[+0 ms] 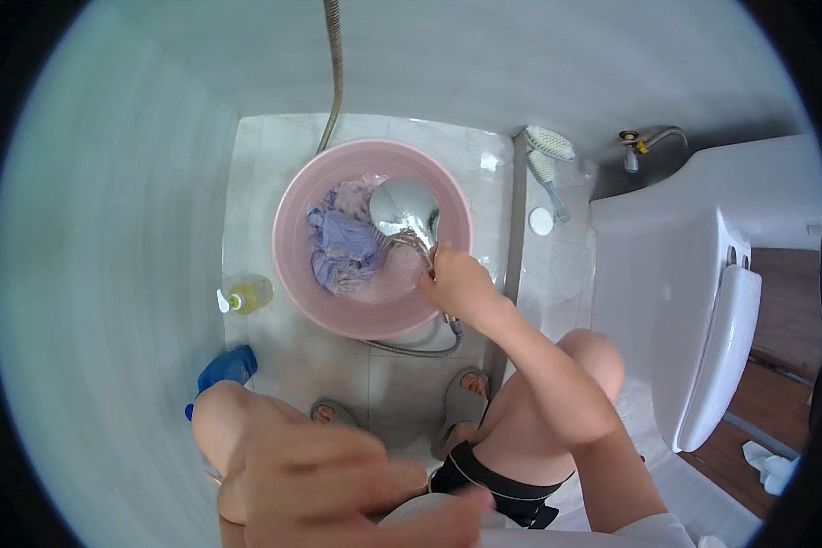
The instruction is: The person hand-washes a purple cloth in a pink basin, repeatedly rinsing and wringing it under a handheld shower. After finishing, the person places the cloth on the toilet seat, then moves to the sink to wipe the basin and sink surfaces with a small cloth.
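Observation:
A pink plastic basin (290,301) stands on the tiled floor in front of me. Bunched in its left half lies a wet lavender cloth (346,240), with a paler, frothy-looking part around it. My right hand (462,284) grips the handle of a chrome shower head (403,204) over the basin's right side. The shower head's broad round side is turned up toward me. Close to the camera, my left hand (335,483) is blurred and raised above my lap. Its thumb is apart from the fingers, and nothing shows in it.
A metal shower hose (334,68) hangs behind the basin and loops around its front. To the left stand a yellow soap pump bottle (252,294) and a blue bottle (226,368). Two brushes (546,154) and a white round lid (540,221) lie on the right ledge, beside the toilet (657,274).

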A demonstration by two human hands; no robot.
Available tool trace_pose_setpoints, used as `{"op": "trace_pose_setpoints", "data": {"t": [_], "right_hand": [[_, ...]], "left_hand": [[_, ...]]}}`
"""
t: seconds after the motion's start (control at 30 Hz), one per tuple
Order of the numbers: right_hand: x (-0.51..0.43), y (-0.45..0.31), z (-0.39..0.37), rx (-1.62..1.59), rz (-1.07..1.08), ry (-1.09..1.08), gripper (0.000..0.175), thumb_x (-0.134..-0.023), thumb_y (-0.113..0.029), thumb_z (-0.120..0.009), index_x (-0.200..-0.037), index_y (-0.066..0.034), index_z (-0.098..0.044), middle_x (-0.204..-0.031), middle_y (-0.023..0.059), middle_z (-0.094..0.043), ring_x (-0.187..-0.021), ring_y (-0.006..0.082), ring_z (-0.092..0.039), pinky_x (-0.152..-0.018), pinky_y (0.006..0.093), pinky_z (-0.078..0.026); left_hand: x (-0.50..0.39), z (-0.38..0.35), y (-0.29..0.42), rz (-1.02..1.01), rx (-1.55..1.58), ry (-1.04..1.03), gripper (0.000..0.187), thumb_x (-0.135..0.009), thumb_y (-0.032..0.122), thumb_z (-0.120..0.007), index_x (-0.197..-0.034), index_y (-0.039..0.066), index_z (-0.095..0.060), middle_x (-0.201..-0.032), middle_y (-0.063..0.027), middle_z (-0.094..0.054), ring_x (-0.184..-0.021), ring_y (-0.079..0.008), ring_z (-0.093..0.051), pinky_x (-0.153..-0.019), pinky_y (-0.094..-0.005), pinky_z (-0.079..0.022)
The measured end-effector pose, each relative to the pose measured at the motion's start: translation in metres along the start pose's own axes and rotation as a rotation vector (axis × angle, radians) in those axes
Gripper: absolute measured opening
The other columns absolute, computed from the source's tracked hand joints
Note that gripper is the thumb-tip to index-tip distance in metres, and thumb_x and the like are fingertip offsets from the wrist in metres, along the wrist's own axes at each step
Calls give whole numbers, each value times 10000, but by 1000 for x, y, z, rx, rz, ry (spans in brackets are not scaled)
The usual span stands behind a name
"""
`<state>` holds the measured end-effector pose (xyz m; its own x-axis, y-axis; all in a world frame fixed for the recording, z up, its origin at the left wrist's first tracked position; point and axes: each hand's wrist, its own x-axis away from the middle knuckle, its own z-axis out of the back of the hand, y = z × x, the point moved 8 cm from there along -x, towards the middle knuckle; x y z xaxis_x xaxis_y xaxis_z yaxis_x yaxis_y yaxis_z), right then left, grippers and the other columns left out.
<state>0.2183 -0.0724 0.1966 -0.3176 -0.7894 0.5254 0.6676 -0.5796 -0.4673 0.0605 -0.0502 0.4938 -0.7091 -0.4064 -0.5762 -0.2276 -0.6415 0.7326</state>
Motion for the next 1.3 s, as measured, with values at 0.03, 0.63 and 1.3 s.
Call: {"op": "trace_pose_setpoints", "data": {"t": [0.03,0.63,1.3], "right_hand": [[-1,1,0,-2,24,8,333,-822,-156,-627,-992,119,-549,-822,294,-670,-820,438,-684,-741,479,-562],[3,-4,-12,48,69,-25,313,-837,-155,-615,-986,117,-565,-802,300,-657,-796,443,-671,-721,491,-550],[4,-28,8,-66,156,80,304,-842,-142,-607,-1018,99,-548,-810,304,-654,-796,451,-661,-738,498,-533]], "left_hand": [[-2,4,7,-96,62,9,239,-792,87,-657,-1002,203,-649,-905,-8,-677,-694,-184,-585,-624,-288,-446],[6,-10,6,-199,176,123,192,-695,240,-749,-878,299,-736,-855,100,-640,-537,-86,-429,-416,-228,-261],[149,-36,-316,529,-778,223,424,-835,81,-642,-1248,45,-550,-1133,-198,-633,-1002,-373,-628,-852,-458,-515]]}}
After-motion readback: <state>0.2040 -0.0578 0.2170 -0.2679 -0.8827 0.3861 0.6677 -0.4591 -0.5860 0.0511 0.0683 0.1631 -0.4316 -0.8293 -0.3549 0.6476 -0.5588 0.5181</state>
